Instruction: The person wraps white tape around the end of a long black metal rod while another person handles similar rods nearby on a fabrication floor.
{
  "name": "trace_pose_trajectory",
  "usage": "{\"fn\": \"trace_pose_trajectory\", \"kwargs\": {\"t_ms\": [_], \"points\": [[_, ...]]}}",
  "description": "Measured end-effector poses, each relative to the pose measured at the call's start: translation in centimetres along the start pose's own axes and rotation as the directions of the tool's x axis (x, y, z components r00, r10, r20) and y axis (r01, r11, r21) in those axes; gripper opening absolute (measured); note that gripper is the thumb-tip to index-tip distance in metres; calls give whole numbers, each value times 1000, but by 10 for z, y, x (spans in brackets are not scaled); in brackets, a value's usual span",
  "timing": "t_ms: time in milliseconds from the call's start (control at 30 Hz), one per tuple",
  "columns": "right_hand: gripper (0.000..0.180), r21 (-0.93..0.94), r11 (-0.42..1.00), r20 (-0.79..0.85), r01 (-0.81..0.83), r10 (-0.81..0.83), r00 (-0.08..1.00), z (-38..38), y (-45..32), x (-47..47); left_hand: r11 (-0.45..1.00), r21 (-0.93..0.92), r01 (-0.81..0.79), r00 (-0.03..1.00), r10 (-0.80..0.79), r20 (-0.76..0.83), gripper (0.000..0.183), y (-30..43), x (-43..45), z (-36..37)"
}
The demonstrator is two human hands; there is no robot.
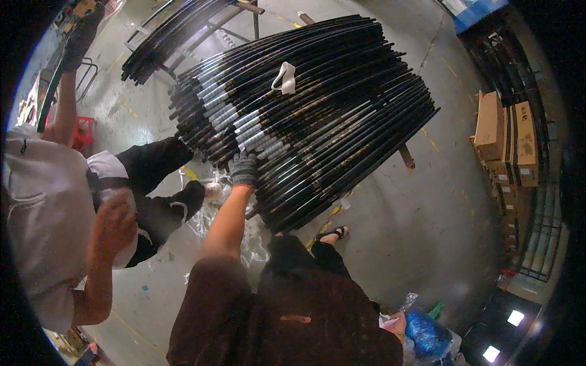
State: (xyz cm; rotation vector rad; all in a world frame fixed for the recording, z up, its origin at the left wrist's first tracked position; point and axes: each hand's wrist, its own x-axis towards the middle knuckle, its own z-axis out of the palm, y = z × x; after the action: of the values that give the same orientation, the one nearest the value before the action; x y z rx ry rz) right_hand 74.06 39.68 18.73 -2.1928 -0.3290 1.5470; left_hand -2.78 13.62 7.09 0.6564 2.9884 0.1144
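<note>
A wide layer of black poles (320, 96) with pale silvery sections and gold markings lies before me. My left hand (243, 168), in a grey knit glove with an orange cuff, rests on the near left ends of the poles, fingers spread. A white strap loop (287, 78) lies on top of the poles. My right hand (399, 327) is low at the right, partly hidden by my dark shirt. White and clear plastic (388, 320) shows at its fingers, beside a bag with blue contents (428, 336); its grip is unclear.
Close on my left stands a person in a light shirt (50, 196). Another rack of black poles (171, 36) is behind. White strips (249, 240) litter the floor by our feet. Cardboard boxes (522, 137) are stacked at the right. A support bar (406, 158) juts from under the poles.
</note>
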Motion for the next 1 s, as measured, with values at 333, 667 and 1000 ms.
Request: {"fn": "trace_pose_trajectory", "kwargs": {"t_ms": [333, 667, 1000], "points": [[41, -168, 974, 70, 155, -145, 987, 20, 30, -35, 999, -17, 47, 991, -45, 122, 42, 8, 0, -18], [17, -363, 732, 431, 576, -416, 800, 176, 11, -96, 164, -985, 62, 969, 228, 99, 32, 22, -30, 33], [25, 33, 171, 954, 985, -300, 19, 427, -4, -349, -211, -947, 242, 820, 566, 83, 41, 145, -117, -215]]}}
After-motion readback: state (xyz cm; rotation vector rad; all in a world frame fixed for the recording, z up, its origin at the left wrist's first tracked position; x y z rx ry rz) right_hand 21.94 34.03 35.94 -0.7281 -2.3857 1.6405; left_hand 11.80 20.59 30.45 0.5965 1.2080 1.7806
